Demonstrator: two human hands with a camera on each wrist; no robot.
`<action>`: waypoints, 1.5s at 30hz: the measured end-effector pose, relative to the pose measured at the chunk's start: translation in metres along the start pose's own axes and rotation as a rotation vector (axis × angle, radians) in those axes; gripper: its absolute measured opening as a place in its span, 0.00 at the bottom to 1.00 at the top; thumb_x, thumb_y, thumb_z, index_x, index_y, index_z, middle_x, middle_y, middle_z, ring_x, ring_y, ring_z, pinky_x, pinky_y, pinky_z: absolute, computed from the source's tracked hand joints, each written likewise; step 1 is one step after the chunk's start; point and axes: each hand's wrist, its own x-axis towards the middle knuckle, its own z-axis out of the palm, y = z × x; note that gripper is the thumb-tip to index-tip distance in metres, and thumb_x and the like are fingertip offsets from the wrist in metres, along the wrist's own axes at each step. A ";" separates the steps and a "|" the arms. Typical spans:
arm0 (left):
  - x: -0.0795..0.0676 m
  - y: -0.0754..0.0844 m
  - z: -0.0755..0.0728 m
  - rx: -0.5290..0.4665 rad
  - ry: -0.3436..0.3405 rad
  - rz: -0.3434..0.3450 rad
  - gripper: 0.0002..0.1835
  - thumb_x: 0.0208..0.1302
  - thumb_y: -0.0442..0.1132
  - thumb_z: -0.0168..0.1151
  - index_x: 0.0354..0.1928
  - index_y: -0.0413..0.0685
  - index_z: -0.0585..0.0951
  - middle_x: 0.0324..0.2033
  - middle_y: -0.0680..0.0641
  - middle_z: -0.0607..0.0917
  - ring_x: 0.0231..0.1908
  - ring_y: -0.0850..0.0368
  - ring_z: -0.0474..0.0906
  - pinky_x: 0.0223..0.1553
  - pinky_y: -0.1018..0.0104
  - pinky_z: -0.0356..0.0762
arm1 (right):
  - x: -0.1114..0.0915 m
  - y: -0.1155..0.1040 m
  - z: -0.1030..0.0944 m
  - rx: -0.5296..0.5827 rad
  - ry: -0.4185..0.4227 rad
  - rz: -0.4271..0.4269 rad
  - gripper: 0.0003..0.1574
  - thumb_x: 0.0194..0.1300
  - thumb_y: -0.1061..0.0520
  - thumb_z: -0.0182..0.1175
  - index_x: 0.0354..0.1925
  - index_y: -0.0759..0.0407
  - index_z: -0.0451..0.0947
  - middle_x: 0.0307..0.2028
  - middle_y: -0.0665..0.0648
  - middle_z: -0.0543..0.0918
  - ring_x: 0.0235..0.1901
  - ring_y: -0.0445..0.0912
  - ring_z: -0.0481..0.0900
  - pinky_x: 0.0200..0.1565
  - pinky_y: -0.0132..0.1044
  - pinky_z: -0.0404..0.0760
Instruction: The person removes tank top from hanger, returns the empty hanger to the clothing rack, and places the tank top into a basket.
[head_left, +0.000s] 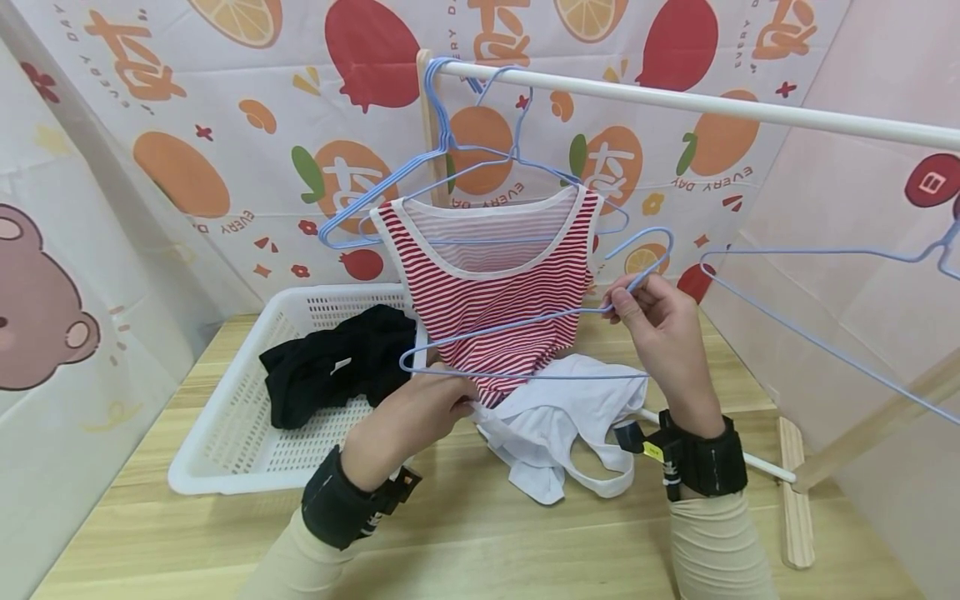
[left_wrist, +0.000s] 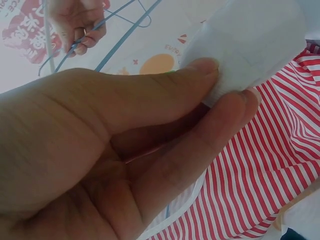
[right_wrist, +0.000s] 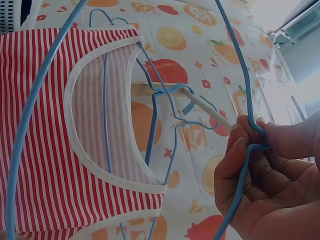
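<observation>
My left hand pinches a strap-like edge of a white tank top between thumb and fingers. Most of that top lies crumpled on the wooden table, with an armhole loop toward the front. My right hand grips a blue wire hanger at its neck, just under the hook. The bare hanger reaches leftward over the white top, its far corner above my left hand. Behind it, a red-and-white striped tank top hangs from another blue hanger on the rail. In the right wrist view, thumb and fingertips close around the hanger's neck.
A white rail crosses overhead, with several blue hangers bunched at its left end. At the left, a white basket holds black clothing. Another hanger appears at the right, above the rack's wooden foot.
</observation>
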 end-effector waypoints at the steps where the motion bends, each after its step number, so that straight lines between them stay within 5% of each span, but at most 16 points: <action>1: 0.000 0.000 0.000 -0.002 -0.005 -0.003 0.05 0.69 0.32 0.66 0.43 0.46 0.87 0.36 0.52 0.86 0.42 0.57 0.79 0.49 0.61 0.83 | 0.000 0.001 0.000 -0.001 -0.001 -0.002 0.10 0.76 0.66 0.56 0.45 0.77 0.77 0.33 0.42 0.85 0.33 0.37 0.83 0.40 0.25 0.84; 11: 0.005 0.004 0.003 -0.011 -0.071 -0.058 0.04 0.68 0.33 0.68 0.41 0.48 0.88 0.34 0.54 0.87 0.36 0.60 0.78 0.44 0.63 0.83 | 0.002 0.003 -0.001 -0.014 0.010 0.004 0.11 0.76 0.66 0.56 0.45 0.78 0.77 0.33 0.42 0.84 0.32 0.37 0.82 0.40 0.25 0.84; 21: 0.004 0.006 0.010 0.049 -0.068 0.030 0.03 0.66 0.33 0.70 0.40 0.45 0.87 0.34 0.52 0.87 0.37 0.58 0.80 0.44 0.64 0.83 | 0.003 0.004 -0.003 -0.016 0.011 0.009 0.11 0.76 0.66 0.55 0.46 0.78 0.76 0.33 0.42 0.84 0.32 0.36 0.81 0.40 0.24 0.84; 29: 0.008 0.009 0.016 0.028 -0.115 0.038 0.01 0.65 0.32 0.70 0.37 0.45 0.88 0.31 0.53 0.86 0.34 0.60 0.77 0.39 0.65 0.80 | 0.003 0.004 -0.003 -0.030 0.009 0.011 0.12 0.77 0.65 0.54 0.47 0.77 0.76 0.34 0.42 0.84 0.33 0.36 0.81 0.40 0.23 0.83; 35: 0.007 0.010 0.018 0.039 -0.135 0.056 0.05 0.65 0.33 0.70 0.42 0.43 0.88 0.37 0.50 0.89 0.40 0.55 0.83 0.46 0.61 0.84 | 0.004 0.005 -0.003 -0.029 0.012 0.018 0.12 0.78 0.65 0.54 0.47 0.77 0.76 0.34 0.43 0.84 0.33 0.36 0.81 0.40 0.23 0.83; 45: 0.002 0.009 0.014 0.104 -0.092 0.102 0.10 0.63 0.34 0.73 0.46 0.46 0.87 0.42 0.50 0.90 0.43 0.57 0.86 0.45 0.66 0.84 | 0.003 0.004 -0.004 -0.042 0.009 0.028 0.11 0.77 0.65 0.54 0.47 0.77 0.76 0.34 0.40 0.83 0.33 0.36 0.81 0.41 0.23 0.83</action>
